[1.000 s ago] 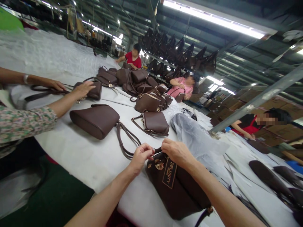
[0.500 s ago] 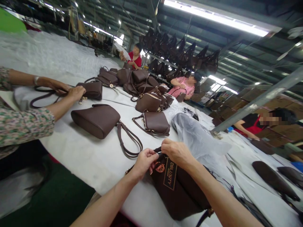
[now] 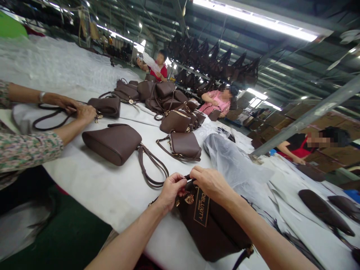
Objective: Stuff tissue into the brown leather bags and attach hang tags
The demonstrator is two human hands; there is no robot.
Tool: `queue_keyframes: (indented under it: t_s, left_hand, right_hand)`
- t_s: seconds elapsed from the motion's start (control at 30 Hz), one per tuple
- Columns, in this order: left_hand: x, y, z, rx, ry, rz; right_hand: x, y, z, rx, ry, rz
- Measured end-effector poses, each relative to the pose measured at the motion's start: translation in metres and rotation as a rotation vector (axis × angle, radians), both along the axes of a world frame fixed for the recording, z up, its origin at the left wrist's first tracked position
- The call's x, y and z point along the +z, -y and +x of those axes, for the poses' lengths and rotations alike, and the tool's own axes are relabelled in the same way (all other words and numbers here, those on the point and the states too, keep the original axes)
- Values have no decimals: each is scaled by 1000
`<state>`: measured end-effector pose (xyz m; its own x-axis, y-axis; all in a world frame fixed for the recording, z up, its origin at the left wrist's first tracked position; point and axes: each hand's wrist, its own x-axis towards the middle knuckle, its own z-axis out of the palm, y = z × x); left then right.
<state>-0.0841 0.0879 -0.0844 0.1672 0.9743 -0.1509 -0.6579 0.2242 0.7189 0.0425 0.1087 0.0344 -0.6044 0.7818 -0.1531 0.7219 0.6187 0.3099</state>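
A dark brown handbag (image 3: 213, 238) lies on the table in front of me, with a black tag (image 3: 201, 207) lettered DELUXITY in gold on its face. My left hand (image 3: 173, 190) is closed, thumb and fingers pinching the bag's short strap (image 3: 188, 177) at its top edge. Beside it my right hand (image 3: 210, 183) grips the same strap with curled fingers, and its forearm passes over the bag's right part. A round gold charm (image 3: 189, 198) hangs just below my fingertips. What lies inside the pinch is hidden.
Beyond my hands lie two finished brown bags (image 3: 112, 144) (image 3: 185, 145) and a heap of bags (image 3: 165, 92). A clear plastic sheet (image 3: 233, 159) lies to the right. On the left, a co-worker's hands (image 3: 80, 110) hold another bag. A slanted metal post (image 3: 306, 116) rises at right.
My hands stay on the strap, with small finger shifts. The gold charm has turned and catches the light differently. In the background, a person in red has moved a plastic sheet.
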Motion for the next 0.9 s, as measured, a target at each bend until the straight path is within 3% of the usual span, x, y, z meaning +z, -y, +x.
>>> queue_keyframes:
  t_s: [0.17,0.33,0.5,0.7,0.8,0.9]
  left_hand:
    - [4,-5,-3,-13,166,-9]
    - [5,-6,-11,-42,305,9]
    - [-2,-6,-12,-130,519,13]
    - [-7,-4,-13,-159,597,10]
    - [-8,-3,-14,-182,635,1]
    - [-10,-4,-10,-169,620,-8]
  right_hand:
    - [13,21,6,196,14,-185]
    - [25,48,23,229,-26,-316]
    - [21,61,31,247,-6,-286]
    - [-6,66,22,287,-78,-44]
    - [-7,62,17,196,-315,-78]
    - [2,46,6,-60,-668,-242]
